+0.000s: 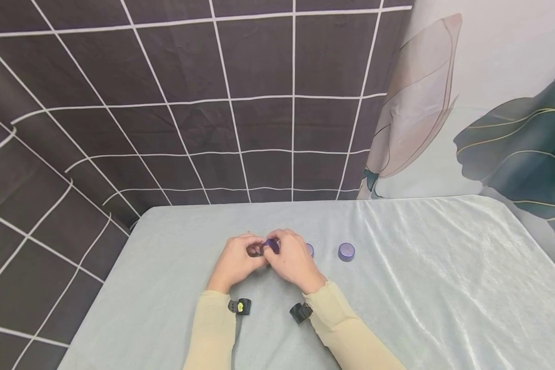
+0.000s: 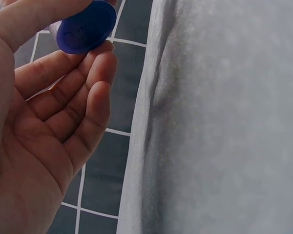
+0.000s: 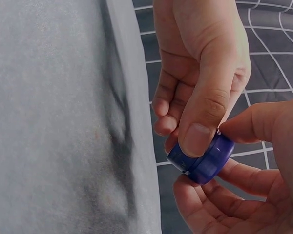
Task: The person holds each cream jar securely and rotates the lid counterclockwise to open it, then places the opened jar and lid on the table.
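Observation:
Between the two hands is a small round purple jar (image 1: 273,245), held just above the cloth-covered table. Its flat blue underside with small printed marks faces the camera in the left wrist view, where the jar (image 2: 87,27) is at the top. My left hand (image 1: 237,259) pinches the narrower end, its thumb lying along the side. With thumb and fingertips my right hand (image 1: 296,259) grips the wider, glossy rim part of the jar (image 3: 210,163). The fingers of both hands hide some of it in every view.
A similar purple round jar (image 1: 346,252) stands to the right of the hands. Another purple jar (image 1: 310,250) shows partly behind my right hand. Pale, wrinkled cloth covers the table (image 1: 421,288). Behind and to the left hangs a dark gridded curtain (image 1: 259,126).

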`<control>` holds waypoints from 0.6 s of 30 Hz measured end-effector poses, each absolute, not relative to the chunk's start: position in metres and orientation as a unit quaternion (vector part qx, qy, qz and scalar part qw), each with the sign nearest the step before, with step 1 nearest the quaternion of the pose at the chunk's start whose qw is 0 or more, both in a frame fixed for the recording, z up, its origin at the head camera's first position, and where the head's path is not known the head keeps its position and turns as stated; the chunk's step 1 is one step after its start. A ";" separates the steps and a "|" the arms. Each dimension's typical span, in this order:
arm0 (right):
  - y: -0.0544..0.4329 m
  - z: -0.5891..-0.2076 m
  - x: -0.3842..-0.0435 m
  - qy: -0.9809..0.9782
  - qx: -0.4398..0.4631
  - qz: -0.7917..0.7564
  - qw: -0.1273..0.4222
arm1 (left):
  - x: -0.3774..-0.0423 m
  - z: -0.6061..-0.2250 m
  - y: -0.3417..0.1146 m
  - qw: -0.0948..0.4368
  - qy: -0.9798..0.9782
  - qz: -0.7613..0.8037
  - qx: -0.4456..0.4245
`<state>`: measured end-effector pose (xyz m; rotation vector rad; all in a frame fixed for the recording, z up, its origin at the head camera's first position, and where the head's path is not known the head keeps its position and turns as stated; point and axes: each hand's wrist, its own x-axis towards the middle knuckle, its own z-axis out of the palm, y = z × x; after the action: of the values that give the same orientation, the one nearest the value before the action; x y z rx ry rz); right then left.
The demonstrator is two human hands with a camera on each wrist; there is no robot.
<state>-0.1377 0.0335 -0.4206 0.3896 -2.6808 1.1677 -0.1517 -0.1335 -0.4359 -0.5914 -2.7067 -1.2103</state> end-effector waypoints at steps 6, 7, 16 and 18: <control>0.034 -0.421 -0.138 -0.903 0.136 0.395 0.101 | -0.152 -0.435 -0.133 0.053 -0.893 -0.402 -0.194; 0.034 -0.421 -0.138 -0.903 0.137 0.395 0.101 | -0.152 -0.435 -0.134 0.052 -0.893 -0.403 -0.194; 0.034 -0.421 -0.138 -0.898 0.141 0.406 0.097 | -0.152 -0.436 -0.134 0.043 -0.890 -0.411 -0.191; 0.034 -0.421 -0.138 -0.897 0.142 0.408 0.097 | -0.152 -0.436 -0.135 0.041 -0.890 -0.411 -0.191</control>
<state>-0.1383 0.0337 -0.4211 0.4200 -2.6558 1.2069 -0.1520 -0.1348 -0.4359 -0.5857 -2.7271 -1.2593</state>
